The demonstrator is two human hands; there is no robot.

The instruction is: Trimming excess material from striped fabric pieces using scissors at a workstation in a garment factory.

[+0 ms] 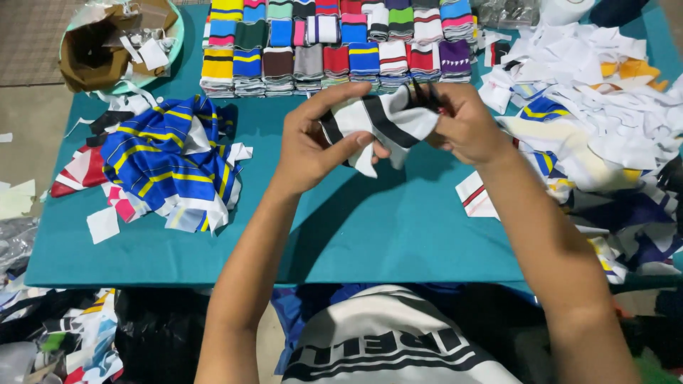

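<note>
Teal cloth covers the table [370,235], which fills most of the view and carries everything else. On the right side lies a big loose heap of white paper pieces and mixed fabric scraps [605,107], reaching from the far edge down to the near corner. At the far side, in the middle, stand neat rows of folded striped knit bands [334,43] in many colours, stacked close together. On the left rests a crumpled pile of blue fabric with yellow and white stripes [167,160], with a few red and white pieces just beside it. In the far left corner there is a round pale green basket [174,39] holding brown paper and small white scraps. Above the middle of the table, both hands hold up a white knit piece with black stripes [380,121], clear of the cloth and in front of the stacked bands. The left hand [309,146] pinches the left end of this piece between thumb and curled fingers. The right hand [466,124] is closed around the right end, and something small and dark, maybe a little cutting tool [432,96], shows at its fingertips, but I cannot tell exactly what it is. A small white piece with a red stripe [475,195] lies flat under the right forearm.
</note>
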